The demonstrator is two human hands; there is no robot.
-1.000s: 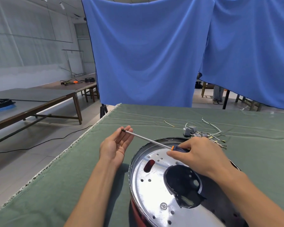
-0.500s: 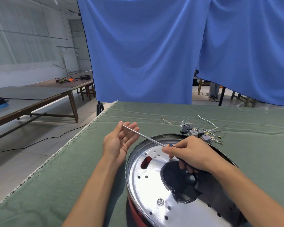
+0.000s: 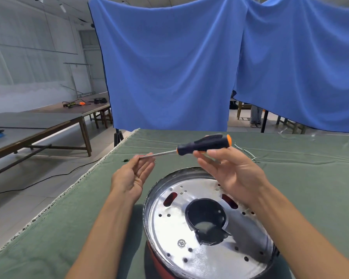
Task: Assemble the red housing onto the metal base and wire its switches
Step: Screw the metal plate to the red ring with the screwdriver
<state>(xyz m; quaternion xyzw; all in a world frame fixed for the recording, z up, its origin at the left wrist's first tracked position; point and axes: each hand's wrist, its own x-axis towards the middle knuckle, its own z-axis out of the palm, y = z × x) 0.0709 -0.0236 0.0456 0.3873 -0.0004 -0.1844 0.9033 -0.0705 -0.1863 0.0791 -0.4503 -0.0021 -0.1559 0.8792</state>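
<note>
Left hand: the left hand (image 3: 132,176) is raised palm-up over the green cloth (image 3: 73,214), fingers loosely curved; the fingertips (image 3: 144,161) meet the bare end of the screwdriver shaft. Whether they pinch the shaft or only support it cannot be told.
Right hand: the right hand (image 3: 233,174) is raised palm-up, fingers nearly straight and spread; it holds nothing in a curled grasp. The screwdriver handle lies just above its fingertips (image 3: 199,154); whether it touches them cannot be told.
Screwdriver: the screwdriver (image 3: 201,144) lies almost level between the two hands, black handle with orange ends toward the right hand, metal shaft toward the left hand.
Metal base: the metal base (image 3: 169,228) sits below and nearer than both hands, a shiny round plate with small holes, two slots and a dark round opening in the middle.
Red housing: the red housing (image 3: 159,264) shows only as a red rim under the near-left edge of the metal base and as red through the slots.
Wires: thin pale wires (image 3: 248,154) lie on the cloth just beyond the right hand.
Background: blue curtains (image 3: 169,67) hang beyond the table; a long wooden table (image 3: 38,125) stands far off on the left-hand side.
</note>
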